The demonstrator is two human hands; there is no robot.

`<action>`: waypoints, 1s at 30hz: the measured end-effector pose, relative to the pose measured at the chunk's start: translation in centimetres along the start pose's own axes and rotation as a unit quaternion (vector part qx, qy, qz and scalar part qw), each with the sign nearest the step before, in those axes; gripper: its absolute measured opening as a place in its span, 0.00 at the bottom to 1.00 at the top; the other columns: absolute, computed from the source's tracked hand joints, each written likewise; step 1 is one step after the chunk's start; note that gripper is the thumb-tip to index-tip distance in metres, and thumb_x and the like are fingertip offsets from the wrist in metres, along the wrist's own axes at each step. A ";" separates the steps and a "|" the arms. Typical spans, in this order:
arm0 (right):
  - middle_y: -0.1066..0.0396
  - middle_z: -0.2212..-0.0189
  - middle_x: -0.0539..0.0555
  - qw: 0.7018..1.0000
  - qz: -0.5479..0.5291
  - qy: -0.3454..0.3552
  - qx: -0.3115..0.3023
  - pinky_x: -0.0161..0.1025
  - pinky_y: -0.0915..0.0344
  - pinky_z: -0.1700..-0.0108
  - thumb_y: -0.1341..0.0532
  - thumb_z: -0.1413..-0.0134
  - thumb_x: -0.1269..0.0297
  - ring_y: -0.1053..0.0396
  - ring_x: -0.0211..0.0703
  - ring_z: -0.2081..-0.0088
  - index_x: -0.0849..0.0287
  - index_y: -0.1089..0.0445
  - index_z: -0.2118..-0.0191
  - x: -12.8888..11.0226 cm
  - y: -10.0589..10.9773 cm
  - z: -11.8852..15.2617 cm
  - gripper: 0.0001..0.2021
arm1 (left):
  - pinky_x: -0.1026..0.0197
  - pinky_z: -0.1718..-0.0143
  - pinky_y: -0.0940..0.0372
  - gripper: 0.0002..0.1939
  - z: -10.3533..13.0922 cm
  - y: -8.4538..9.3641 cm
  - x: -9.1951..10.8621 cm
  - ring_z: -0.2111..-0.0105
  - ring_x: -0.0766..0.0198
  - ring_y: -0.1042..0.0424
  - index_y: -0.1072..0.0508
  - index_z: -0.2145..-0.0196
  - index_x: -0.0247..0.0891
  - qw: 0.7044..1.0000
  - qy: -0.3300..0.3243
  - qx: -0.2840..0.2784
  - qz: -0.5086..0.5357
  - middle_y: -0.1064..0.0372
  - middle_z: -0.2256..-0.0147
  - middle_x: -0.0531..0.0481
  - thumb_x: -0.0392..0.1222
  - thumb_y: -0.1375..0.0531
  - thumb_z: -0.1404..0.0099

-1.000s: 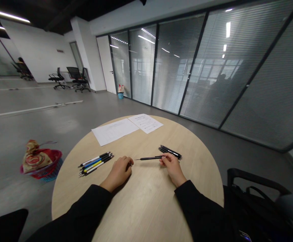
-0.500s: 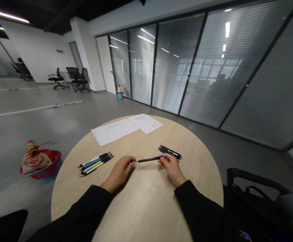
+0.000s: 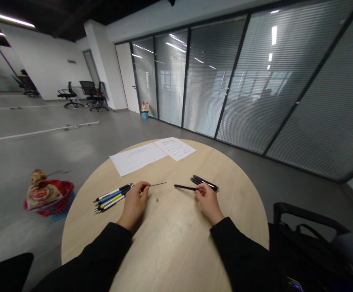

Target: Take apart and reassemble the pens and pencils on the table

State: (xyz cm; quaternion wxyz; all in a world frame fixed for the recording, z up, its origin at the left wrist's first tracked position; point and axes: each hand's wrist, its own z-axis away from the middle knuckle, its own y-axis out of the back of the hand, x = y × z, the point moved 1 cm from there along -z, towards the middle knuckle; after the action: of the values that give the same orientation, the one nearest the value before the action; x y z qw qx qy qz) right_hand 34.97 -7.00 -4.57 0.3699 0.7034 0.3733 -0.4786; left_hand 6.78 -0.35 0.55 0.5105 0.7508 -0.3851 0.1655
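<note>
1. Basket (image 3: 65, 207), pink and blue, on the floor beyond the left edge of the desk (image 3: 170, 247); in it, one tan-and-red bag (image 3: 42, 193) with a round printed emblem, lettering too blurred to read.
2. Coloured pens (image 3: 111, 198), one group, near the left edge of the desk: white, blue and yellow barrels with black sections, lying side by side; any markings too small to read.
3. Left hand (image 3: 135, 202), black sleeve, at the right-hand ends of the coloured pens; contact with them cannot be told. Fingers pinched on item 5.
4. Paper sheet (image 3: 138, 158), white, by the far edge of the desk; faint print, illegible.
5. Thin dark rod (image 3: 158, 184), one end between the left fingers, free end pointing right.
6. Small dark piece (image 3: 157, 200), on the desk just below the rod.
7. Second sheet (image 3: 174, 149), at the far edge, adjoining item 4; heading and several lines printed, too small to read.
8. Black barrel (image 3: 184, 187), slim, near the rod but apart from it; right end held in the closed fingers of item 9.
9. Right hand (image 3: 208, 200), black sleeve.
10. Black pens (image 3: 205, 182), bundled just behind the right hand, toward the right edge; markings illegible.
</note>
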 end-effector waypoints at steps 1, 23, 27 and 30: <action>0.27 0.71 0.52 0.998 0.050 0.026 -0.025 0.39 0.35 0.66 0.39 0.48 0.63 0.30 0.44 0.70 0.58 0.30 0.65 -0.3 -0.1 0.2 0.06 | 0.55 0.59 0.33 0.12 0.1 -0.1 0.2 0.65 0.55 0.27 0.26 0.63 0.38 1.000 -0.003 -0.008 0.006 0.23 0.65 0.45 0.46 0.46 0.35; 0.30 0.65 0.54 0.911 0.279 0.236 -0.188 0.43 0.37 0.53 0.39 0.39 0.72 0.36 0.47 0.57 0.57 0.27 0.65 -4.5 -1.8 2.9 0.05 | 0.59 0.63 0.34 0.15 1.8 -1.6 2.4 0.66 0.58 0.26 0.22 0.65 0.38 0.978 -0.066 -0.165 0.108 0.22 0.65 0.45 0.50 0.43 0.34; 0.30 0.66 0.54 0.911 0.282 0.236 -0.186 0.43 0.38 0.53 0.39 0.39 0.74 0.36 0.47 0.58 0.58 0.28 0.68 -4.5 -1.9 3.0 0.07 | 0.59 0.62 0.33 0.15 1.6 -1.3 2.4 0.65 0.57 0.26 0.23 0.65 0.39 0.981 -0.060 -0.154 0.104 0.22 0.65 0.45 0.50 0.44 0.33; 0.30 0.66 0.54 0.908 0.307 0.230 -0.169 0.42 0.38 0.55 0.39 0.42 0.75 0.36 0.47 0.58 0.58 0.29 0.69 -4.2 -1.8 2.9 0.07 | 0.59 0.64 0.34 0.13 1.2 -1.1 1.8 0.68 0.57 0.26 0.24 0.66 0.39 0.991 -0.045 -0.117 0.052 0.23 0.67 0.46 0.48 0.44 0.34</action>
State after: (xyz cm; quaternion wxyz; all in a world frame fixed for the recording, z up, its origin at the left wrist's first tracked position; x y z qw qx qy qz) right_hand 31.09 -9.44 -1.62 0.5157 0.8007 0.2890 -0.0968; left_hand 8.58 -1.92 0.51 0.5677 0.6717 -0.4627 0.1112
